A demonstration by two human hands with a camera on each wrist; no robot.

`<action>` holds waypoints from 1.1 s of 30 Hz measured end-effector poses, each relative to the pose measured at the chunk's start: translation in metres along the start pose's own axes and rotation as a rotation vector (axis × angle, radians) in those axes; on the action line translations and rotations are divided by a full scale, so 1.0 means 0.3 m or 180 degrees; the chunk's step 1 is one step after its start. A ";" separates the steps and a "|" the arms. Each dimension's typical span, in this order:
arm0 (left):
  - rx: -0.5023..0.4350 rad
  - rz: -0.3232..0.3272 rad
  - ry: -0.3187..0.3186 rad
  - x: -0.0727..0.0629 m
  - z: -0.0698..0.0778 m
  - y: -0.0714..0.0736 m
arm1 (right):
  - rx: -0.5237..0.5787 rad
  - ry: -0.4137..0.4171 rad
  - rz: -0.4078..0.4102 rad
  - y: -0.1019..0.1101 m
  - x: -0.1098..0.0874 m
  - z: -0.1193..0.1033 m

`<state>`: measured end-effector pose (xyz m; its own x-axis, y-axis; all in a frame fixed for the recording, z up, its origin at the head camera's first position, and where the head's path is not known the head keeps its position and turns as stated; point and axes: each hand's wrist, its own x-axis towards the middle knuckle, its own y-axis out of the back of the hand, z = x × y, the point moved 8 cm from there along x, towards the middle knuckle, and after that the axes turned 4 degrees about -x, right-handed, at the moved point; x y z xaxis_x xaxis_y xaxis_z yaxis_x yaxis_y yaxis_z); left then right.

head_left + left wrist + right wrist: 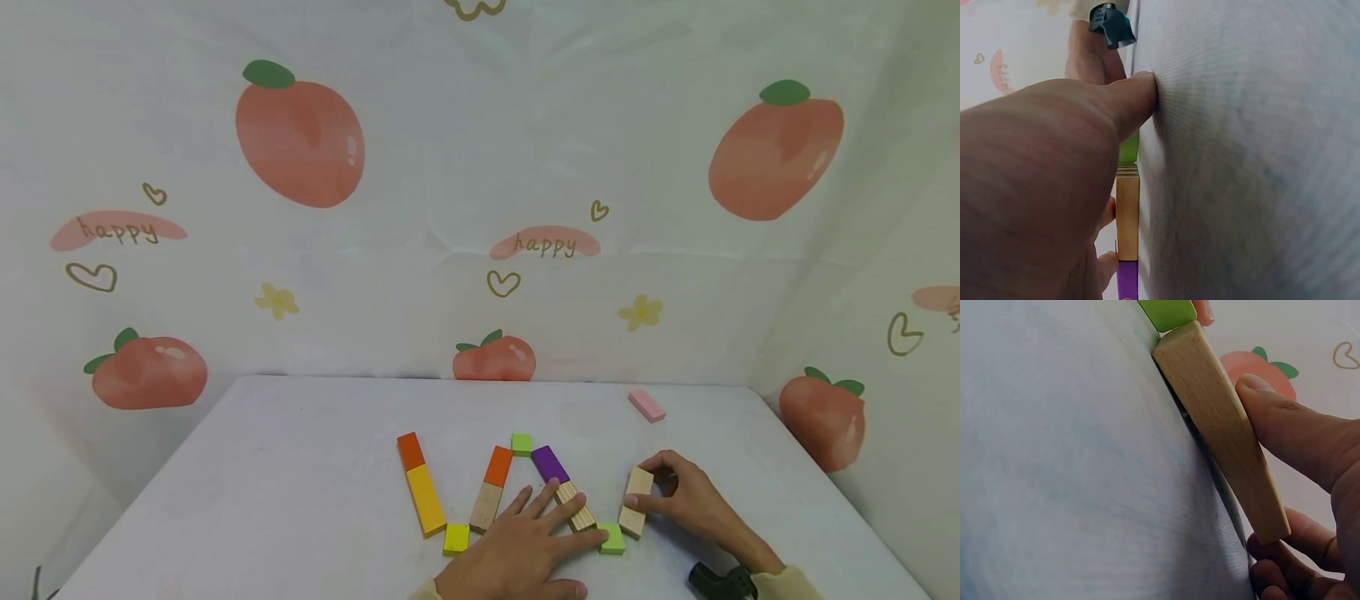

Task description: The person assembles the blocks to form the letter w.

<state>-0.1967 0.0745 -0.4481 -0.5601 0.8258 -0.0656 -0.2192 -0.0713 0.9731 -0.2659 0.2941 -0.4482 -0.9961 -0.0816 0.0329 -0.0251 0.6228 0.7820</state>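
Observation:
Above the table my left hand point(517, 546) spreads its fingers over a zigzag row of toy blocks. Its fingertips touch a ridged wooden block point(576, 506), which butts against a purple block point(550, 464), and reach a lime green block point(611, 539) at the lower bend. My right hand point(693, 500) pinches a plain wooden block point(636, 498) between thumb and fingers. In the right wrist view that plain block point(1222, 431) has its near end against the green block point(1169, 311), while a thin dark gap runs under its other end.
Leftward the row goes on with an orange block point(410, 451), a long yellow block point(426, 500), a small yellow block point(456, 539), another wooden block point(486, 507), a second orange block point(498, 467) and a green cube point(522, 444). A pink block point(647, 406) lies apart at the back right.

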 end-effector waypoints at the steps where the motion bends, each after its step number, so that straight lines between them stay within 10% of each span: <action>1: 0.0010 0.0010 -0.0004 -0.001 0.000 0.001 | -0.0004 -0.0004 0.0009 -0.001 -0.001 0.001; 33: 0.0028 -0.0026 -0.0020 0.002 -0.002 0.000 | -0.0130 -0.0124 0.0042 0.003 0.002 -0.003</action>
<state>-0.1975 0.0746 -0.4482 -0.5532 0.8299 -0.0722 -0.2167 -0.0596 0.9744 -0.2664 0.2940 -0.4469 -0.9989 -0.0427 0.0196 -0.0094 0.5912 0.8064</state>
